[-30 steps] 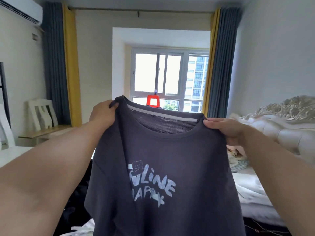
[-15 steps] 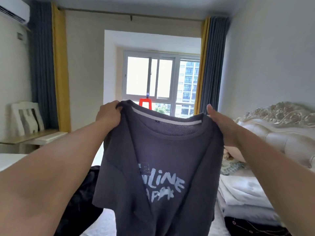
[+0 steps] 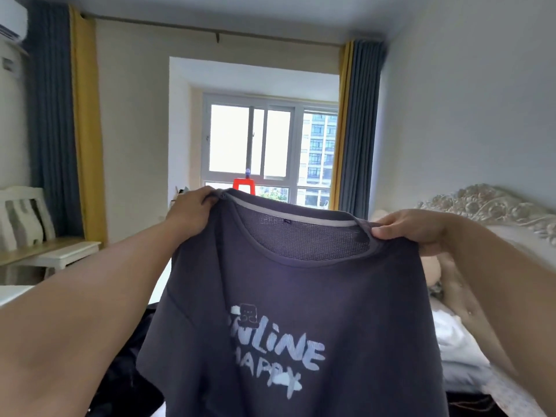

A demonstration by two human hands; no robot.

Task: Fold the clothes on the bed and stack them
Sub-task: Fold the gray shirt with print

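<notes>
Both arms are up and out, and the dark grey T-shirt hangs in the air facing the camera, pale lettering and a small bear print across its chest. The left hand grips the shoulder seam on one side of the neckline while the right hand pinches the other. Behind it there's the window with a red stool, and an ornate white headboard at right above folded white bedding.
</notes>
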